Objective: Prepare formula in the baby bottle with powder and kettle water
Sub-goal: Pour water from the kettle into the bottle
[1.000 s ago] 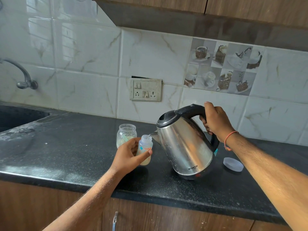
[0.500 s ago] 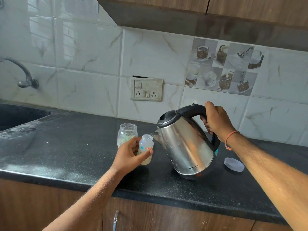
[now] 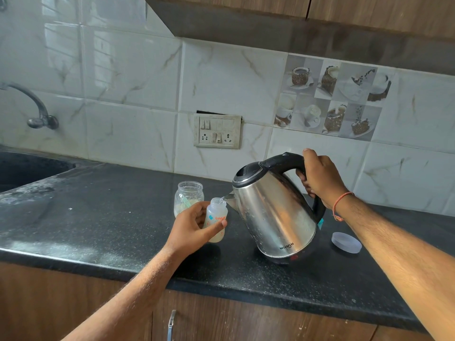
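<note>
My left hand (image 3: 192, 226) grips a small clear baby bottle (image 3: 217, 219) that stands on the black counter, with pale powder and liquid at its bottom. My right hand (image 3: 320, 179) holds the black handle of a steel kettle (image 3: 273, 212), which is tilted left. Its spout sits right over the bottle's open mouth and a thin stream of water runs in. Just behind the bottle stands an open clear jar (image 3: 188, 196) holding pale powder and a scoop.
A round bluish lid (image 3: 346, 242) lies on the counter (image 3: 98, 217) right of the kettle. A dark sink (image 3: 22, 168) and tap (image 3: 37, 107) are at the far left. A switch socket (image 3: 217, 131) is on the tiled wall. Wooden cabinets hang overhead.
Almost nothing differs: both hands hold their positions and the kettle stays tilted over the bottle while water keeps running in.
</note>
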The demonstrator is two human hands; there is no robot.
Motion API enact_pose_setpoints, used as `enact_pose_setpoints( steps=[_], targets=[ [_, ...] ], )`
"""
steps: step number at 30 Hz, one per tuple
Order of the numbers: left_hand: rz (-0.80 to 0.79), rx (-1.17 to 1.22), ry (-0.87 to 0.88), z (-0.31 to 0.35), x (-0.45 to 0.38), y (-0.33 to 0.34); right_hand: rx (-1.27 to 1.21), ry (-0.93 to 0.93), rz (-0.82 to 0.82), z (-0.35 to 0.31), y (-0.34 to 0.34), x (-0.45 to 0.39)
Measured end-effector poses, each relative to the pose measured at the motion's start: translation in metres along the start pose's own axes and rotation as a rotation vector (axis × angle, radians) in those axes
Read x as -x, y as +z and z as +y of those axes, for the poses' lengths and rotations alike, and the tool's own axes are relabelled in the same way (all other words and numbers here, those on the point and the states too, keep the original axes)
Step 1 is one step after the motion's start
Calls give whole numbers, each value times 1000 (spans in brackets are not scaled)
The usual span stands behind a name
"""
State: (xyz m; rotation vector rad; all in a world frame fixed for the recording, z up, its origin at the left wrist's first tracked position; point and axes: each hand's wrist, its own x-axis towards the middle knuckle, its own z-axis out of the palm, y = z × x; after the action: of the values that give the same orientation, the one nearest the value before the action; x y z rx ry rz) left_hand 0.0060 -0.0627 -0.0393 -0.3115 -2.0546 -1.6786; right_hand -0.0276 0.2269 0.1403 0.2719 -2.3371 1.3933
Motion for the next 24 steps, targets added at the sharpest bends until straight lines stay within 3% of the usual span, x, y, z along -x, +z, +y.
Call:
enact_pose_setpoints(
  steps=[24],
  targets=[
    [-24,-23,12,-3,0,1,-18,0,15,2,-1,0]
  ],
)
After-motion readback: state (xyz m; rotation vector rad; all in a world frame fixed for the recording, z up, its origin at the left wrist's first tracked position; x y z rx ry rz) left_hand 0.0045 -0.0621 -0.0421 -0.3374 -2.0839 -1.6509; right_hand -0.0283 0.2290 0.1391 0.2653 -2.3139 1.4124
